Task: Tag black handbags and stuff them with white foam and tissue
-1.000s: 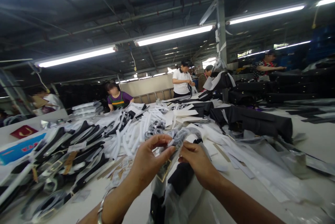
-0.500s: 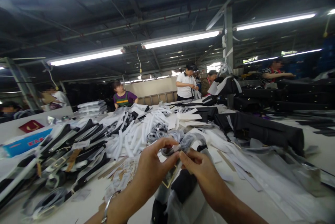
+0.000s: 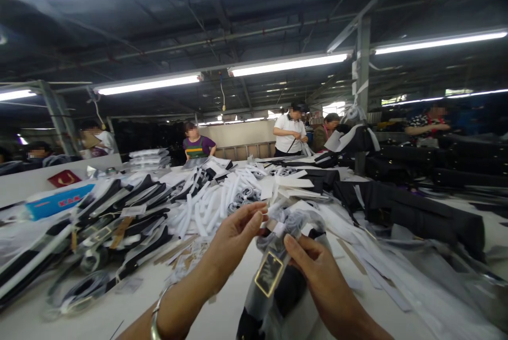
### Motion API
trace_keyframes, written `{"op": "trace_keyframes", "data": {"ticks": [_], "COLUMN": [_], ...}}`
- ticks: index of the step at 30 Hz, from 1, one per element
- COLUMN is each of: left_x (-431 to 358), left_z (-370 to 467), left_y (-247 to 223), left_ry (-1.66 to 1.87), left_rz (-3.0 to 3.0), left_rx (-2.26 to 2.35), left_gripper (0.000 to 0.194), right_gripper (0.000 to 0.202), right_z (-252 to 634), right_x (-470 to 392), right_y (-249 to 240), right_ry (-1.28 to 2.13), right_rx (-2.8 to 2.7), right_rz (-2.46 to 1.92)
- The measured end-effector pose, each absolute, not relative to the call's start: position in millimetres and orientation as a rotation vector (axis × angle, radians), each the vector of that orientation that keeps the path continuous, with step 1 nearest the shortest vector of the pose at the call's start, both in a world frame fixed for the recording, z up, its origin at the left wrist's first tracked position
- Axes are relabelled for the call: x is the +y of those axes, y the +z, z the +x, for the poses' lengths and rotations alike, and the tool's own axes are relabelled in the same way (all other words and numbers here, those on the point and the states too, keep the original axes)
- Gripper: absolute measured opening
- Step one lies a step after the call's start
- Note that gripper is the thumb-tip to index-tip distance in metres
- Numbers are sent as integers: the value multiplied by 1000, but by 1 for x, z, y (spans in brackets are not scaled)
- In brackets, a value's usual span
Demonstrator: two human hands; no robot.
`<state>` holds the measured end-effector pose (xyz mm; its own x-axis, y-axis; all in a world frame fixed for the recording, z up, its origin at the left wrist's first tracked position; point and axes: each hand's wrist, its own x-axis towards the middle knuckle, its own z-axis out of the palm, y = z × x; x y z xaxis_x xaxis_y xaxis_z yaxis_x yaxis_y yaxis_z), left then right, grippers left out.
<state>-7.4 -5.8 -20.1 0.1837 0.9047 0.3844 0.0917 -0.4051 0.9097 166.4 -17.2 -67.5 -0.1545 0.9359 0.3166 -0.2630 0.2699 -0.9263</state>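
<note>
My right hand [image 3: 313, 260] grips a buckled strap [image 3: 269, 272] wrapped in clear or greyish film, thumb on top, just below a small white band [image 3: 279, 229]. A gold rectangular buckle frame shows under the film, and black material hangs down below it. My left hand [image 3: 238, 231] is raised just left of the white band, its fingers loosely bent and apart, with nothing visible in them. Coiled, film-wrapped loops [image 3: 296, 219] bulge above my right thumb. My right fingertips are hidden behind the strap.
Film-wrapped black straps [image 3: 130, 223] with buckles are heaped at left, near a blue bag [image 3: 59, 201]. White rolled strips [image 3: 202, 205] and loose card pieces [image 3: 291, 184] lie ahead. Long black bundles [image 3: 413, 207] sit at right. Several people stand across the table.
My left hand has let go of the strap's top and drawn back left. The white band and gold buckle now show more fully. My right hand still holds the strap; the view has shifted slightly.
</note>
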Motion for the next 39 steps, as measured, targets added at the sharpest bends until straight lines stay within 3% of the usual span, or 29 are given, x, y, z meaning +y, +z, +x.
{"op": "trace_keyframes", "data": {"ticks": [6,11,14,18,25,29,31,33,36,39], "left_x": [6,5,4,2,-7,-5,-4,-5,-12,-19], "left_z": [-20,-23,-25,-25,-33,-32,-30,-26,-19,-13], "left_y": [-13,-4,-2,-7,-1,0,-3,-7,-8,-7], "left_ry": [1109,1057,1036,1112,947,1422,1553,1369,1079,1106], "left_rz": [2021,2131,2345,2642,3206,2792,2285,1910,1826,1770], "left_rx": [1144,1068,976,987,1056,1201,1312,1255,1106,1131], "left_gripper": [39,24,34,26,33,25,33,47,58,58], "right_gripper": [39,37,37,36,43,46,48,50,50,49], "right_z": [168,170,171,172,169,168,168,169,170,172], "right_x": [-18,-18,-18,-17,-14,-17,-18,-19,-18,-17], "right_y": [-71,-71,-72,-76,-79,-73,-72,-70,-68,-64], "right_ry": [1367,1332,1327,1317,1201,1226,1228,1221,1212,1193], "right_rx": [-1298,-1312,-1304,-1308,-1320,-1308,-1292,-1289,-1320,-1347], "right_rz": [-623,-685,-696,-727,-872,-860,-867,-864,-844,-845]}}
